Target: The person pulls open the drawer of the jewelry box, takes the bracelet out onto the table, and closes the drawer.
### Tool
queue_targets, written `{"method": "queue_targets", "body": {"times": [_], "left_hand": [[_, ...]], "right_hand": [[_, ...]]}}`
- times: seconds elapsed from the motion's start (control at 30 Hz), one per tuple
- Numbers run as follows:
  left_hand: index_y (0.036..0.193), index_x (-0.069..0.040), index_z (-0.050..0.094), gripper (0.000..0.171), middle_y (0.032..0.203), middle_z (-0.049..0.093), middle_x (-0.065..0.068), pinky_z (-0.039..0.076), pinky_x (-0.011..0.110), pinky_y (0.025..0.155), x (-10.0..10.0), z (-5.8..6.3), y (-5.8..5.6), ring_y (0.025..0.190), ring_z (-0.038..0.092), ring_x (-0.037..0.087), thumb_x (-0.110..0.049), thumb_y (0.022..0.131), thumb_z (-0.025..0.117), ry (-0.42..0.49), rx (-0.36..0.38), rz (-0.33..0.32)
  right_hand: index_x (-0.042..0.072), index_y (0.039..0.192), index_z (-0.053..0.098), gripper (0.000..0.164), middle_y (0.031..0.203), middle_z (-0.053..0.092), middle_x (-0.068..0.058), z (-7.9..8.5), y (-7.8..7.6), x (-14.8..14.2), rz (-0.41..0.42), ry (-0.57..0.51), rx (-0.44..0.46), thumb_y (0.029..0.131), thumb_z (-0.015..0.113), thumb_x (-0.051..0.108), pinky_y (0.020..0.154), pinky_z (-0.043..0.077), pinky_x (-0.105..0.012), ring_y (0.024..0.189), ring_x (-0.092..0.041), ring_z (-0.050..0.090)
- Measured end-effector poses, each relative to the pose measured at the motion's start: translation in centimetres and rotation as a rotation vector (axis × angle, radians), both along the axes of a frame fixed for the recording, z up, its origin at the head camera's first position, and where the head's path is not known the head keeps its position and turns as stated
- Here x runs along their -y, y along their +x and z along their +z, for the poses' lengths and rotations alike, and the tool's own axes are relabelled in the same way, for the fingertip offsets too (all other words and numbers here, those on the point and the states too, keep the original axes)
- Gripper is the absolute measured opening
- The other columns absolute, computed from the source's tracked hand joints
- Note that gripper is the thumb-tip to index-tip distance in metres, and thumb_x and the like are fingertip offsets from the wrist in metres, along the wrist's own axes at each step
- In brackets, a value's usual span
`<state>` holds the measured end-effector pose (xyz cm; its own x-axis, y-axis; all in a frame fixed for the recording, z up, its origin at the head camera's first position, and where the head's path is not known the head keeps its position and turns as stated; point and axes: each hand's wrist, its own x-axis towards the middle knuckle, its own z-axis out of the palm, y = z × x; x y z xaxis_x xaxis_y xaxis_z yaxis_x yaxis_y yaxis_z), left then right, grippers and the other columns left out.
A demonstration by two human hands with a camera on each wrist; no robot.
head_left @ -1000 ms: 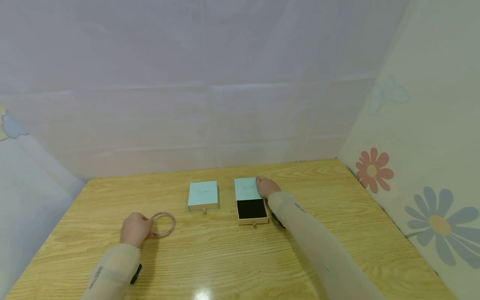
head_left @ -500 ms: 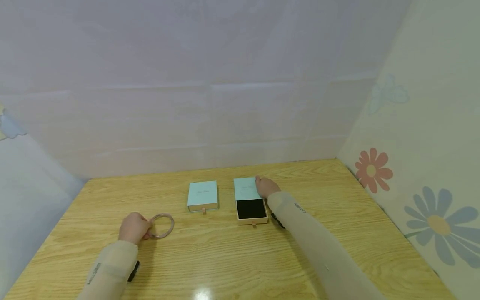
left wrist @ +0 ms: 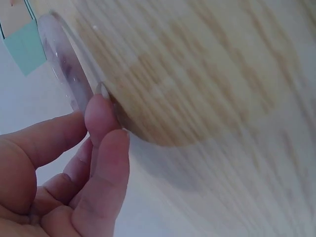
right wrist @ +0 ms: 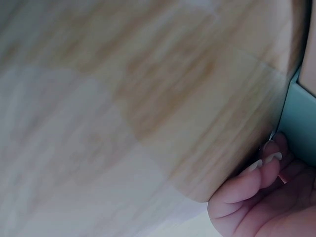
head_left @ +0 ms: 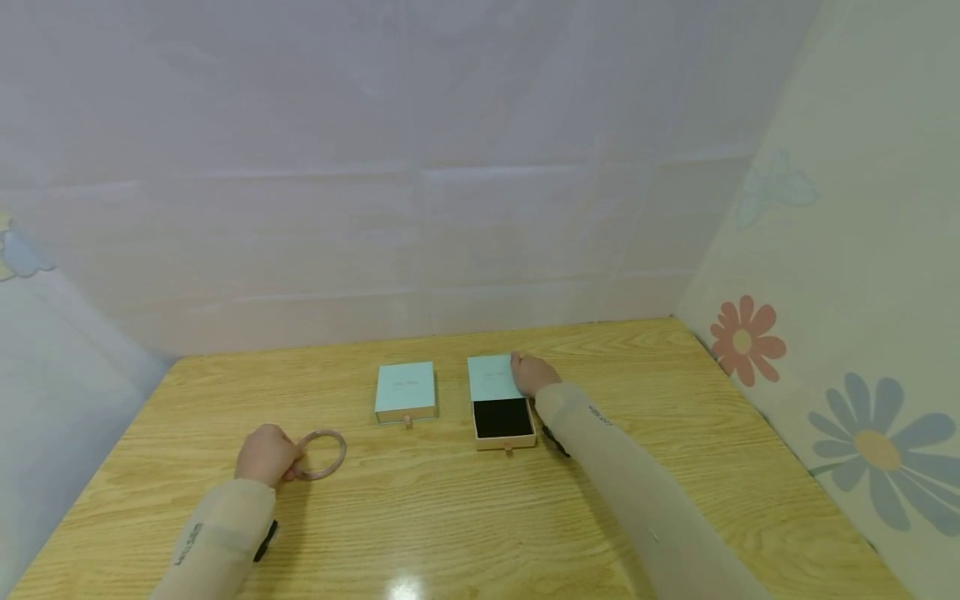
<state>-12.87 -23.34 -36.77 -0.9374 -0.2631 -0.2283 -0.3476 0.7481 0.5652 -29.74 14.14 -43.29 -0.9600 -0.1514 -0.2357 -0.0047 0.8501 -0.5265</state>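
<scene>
In the head view my left hand (head_left: 266, 455) pinches a pale pinkish bangle (head_left: 343, 451) by its near-left side, low over the wooden table. The left wrist view shows thumb and fingertips meeting on the glossy bangle (left wrist: 69, 61). My right hand (head_left: 533, 374) grips the right side of a light blue drawer-style jewelry box (head_left: 491, 377), toward its back. Its drawer (head_left: 502, 418) is pulled out toward me, showing a black lining and a small tab. In the right wrist view, curled fingers lie against the teal side of the box (right wrist: 301, 116); the thumb is hidden.
A second light blue jewelry box (head_left: 406, 386), its drawer pushed in, lies left of the first with a gap between. The wooden table (head_left: 420, 517) ends at a pale wall (head_left: 315, 250) behind, and a flowered wall (head_left: 862, 333) stands on the right.
My left hand has drifted slightly left and toward me with the bangle, which sits a little lower. The right hand and both boxes have stayed in place.
</scene>
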Motion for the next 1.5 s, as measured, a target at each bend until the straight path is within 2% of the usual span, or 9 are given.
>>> {"method": "queue_targets", "body": {"times": [0.3, 0.43, 0.57, 0.7, 0.77, 0.9, 1.03, 1.23, 1.5], "left_hand": [[0.087, 0.021, 0.061, 0.020, 0.061, 0.062, 0.010, 0.048, 0.020, 0.044, 0.0, 0.0, 0.2, 0.045, 0.056, 0.011, 0.001, 0.090, 0.062, -0.018, 0.013, 0.007], [0.089, 0.021, 0.062, 0.021, 0.059, 0.061, 0.009, 0.044, 0.021, 0.043, -0.3, 0.3, 0.6, 0.043, 0.052, 0.011, 0.000, 0.091, 0.060, -0.063, 0.009, -0.001], [0.090, 0.020, 0.062, 0.023, 0.071, 0.065, 0.021, 0.047, 0.026, 0.047, -0.9, 0.9, 0.9, 0.051, 0.055, 0.016, -0.002, 0.091, 0.060, -0.159, -0.014, -0.019], [0.094, 0.021, 0.061, 0.025, 0.086, 0.065, 0.030, 0.050, 0.031, 0.052, -1.1, 1.2, 1.0, 0.060, 0.058, 0.022, -0.004, 0.092, 0.059, -0.200, -0.031, -0.033], [0.097, 0.023, 0.060, 0.027, 0.089, 0.064, 0.032, 0.051, 0.033, 0.054, -1.1, 1.3, 1.2, 0.062, 0.059, 0.023, -0.004, 0.093, 0.058, -0.192, -0.036, -0.036], [0.103, 0.024, 0.056, 0.031, 0.098, 0.061, 0.037, 0.055, 0.039, 0.060, -1.3, 1.6, 1.5, 0.070, 0.062, 0.029, -0.005, 0.094, 0.056, -0.175, -0.064, -0.041], [0.102, 0.024, 0.057, 0.029, 0.091, 0.063, 0.035, 0.054, 0.036, 0.056, -1.6, 1.8, 1.8, 0.065, 0.062, 0.025, -0.004, 0.096, 0.055, -0.156, -0.105, -0.050], [0.098, 0.022, 0.059, 0.029, 0.078, 0.065, 0.022, 0.049, 0.031, 0.049, -2.0, 1.7, 1.9, 0.057, 0.057, 0.019, -0.006, 0.097, 0.054, -0.167, -0.127, -0.053], [0.103, 0.022, 0.059, 0.028, 0.095, 0.063, 0.034, 0.053, 0.034, 0.052, -2.9, 1.6, 1.9, 0.063, 0.062, 0.023, -0.005, 0.097, 0.053, -0.148, -0.145, -0.051]], "right_hand": [[0.010, 0.059, 0.046, 0.064, 0.055, 0.039, -0.006, 0.0, 0.0, 0.2, 0.002, -0.014, 0.000, 0.108, 0.015, 0.037, 0.074, 0.046, -0.041, 0.048, -0.018, 0.034], [0.010, 0.057, 0.044, 0.065, 0.052, 0.037, -0.004, 0.0, 0.1, 0.3, 0.007, -0.009, -0.005, 0.108, 0.015, 0.036, 0.073, 0.046, -0.040, 0.046, -0.017, 0.032], [0.011, 0.055, 0.043, 0.065, 0.051, 0.036, -0.004, 0.0, 0.1, 0.2, 0.008, -0.005, -0.012, 0.109, 0.015, 0.036, 0.070, 0.046, -0.039, 0.045, -0.017, 0.031], [0.011, 0.053, 0.042, 0.067, 0.048, 0.033, -0.002, 0.0, 0.1, 0.3, 0.010, -0.006, -0.013, 0.109, 0.015, 0.035, 0.063, 0.044, -0.036, 0.043, -0.016, 0.029], [0.011, 0.052, 0.042, 0.067, 0.047, 0.032, -0.001, 0.0, 0.1, 0.3, 0.011, -0.003, -0.011, 0.109, 0.015, 0.036, 0.060, 0.043, -0.035, 0.042, -0.015, 0.028], [0.011, 0.054, 0.043, 0.067, 0.049, 0.034, -0.002, 0.0, 0.1, 0.3, 0.007, 0.011, -0.007, 0.108, 0.014, 0.037, 0.065, 0.044, -0.037, 0.044, -0.016, 0.030], [0.010, 0.056, 0.045, 0.066, 0.052, 0.037, -0.004, 0.0, 0.1, 0.4, 0.001, 0.017, -0.004, 0.108, 0.015, 0.037, 0.071, 0.046, -0.039, 0.046, -0.017, 0.031], [0.010, 0.056, 0.044, 0.066, 0.052, 0.037, -0.004, 0.2, 0.1, 0.4, 0.000, 0.012, -0.002, 0.109, 0.015, 0.036, 0.073, 0.046, -0.039, 0.046, -0.017, 0.031], [0.010, 0.056, 0.044, 0.066, 0.052, 0.037, -0.004, -0.1, -0.2, 0.2, 0.008, 0.023, -0.004, 0.108, 0.014, 0.036, 0.073, 0.046, -0.040, 0.047, -0.017, 0.032]]}}
